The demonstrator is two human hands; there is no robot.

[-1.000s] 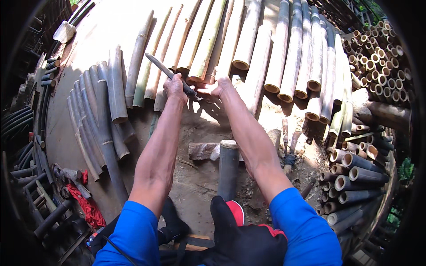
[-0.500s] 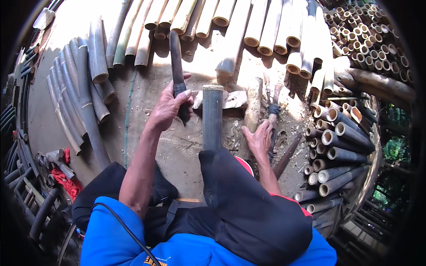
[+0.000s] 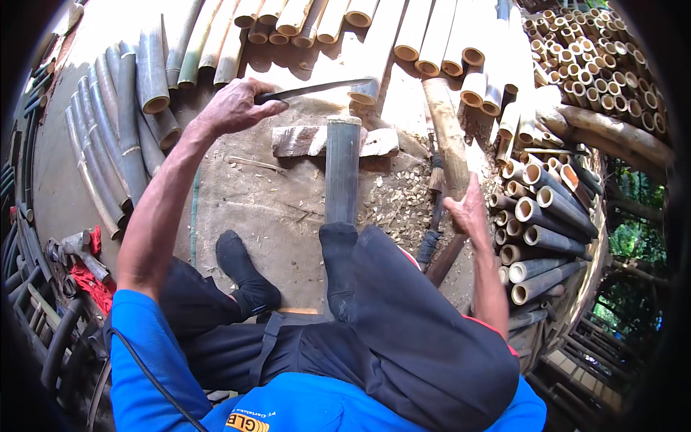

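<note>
Your left hand [image 3: 239, 108] is clenched around the handle of a knife [image 3: 324, 89], held out over the ground with its dark blade pointing to the right; the tip overlaps the end of a bamboo pole [image 3: 364, 92] in this view, and you cannot tell whether they touch. Your right hand [image 3: 472, 210] is wrapped around the near end of a pale wooden stick [image 3: 446, 133], which slants up and away to the left. Between your hands, a dark bamboo tube [image 3: 342, 173] leans across a rough block [image 3: 297, 141], its near end at your right sock [image 3: 337, 252]. Wood chips [image 3: 396, 194] are scattered on the ground just right of the tube, and near them lies a tool with a dark-bound handle [image 3: 430, 245]. Beyond your right hand, cut bamboo pieces [image 3: 558, 237] are stacked with their hollow ends toward you
</note>
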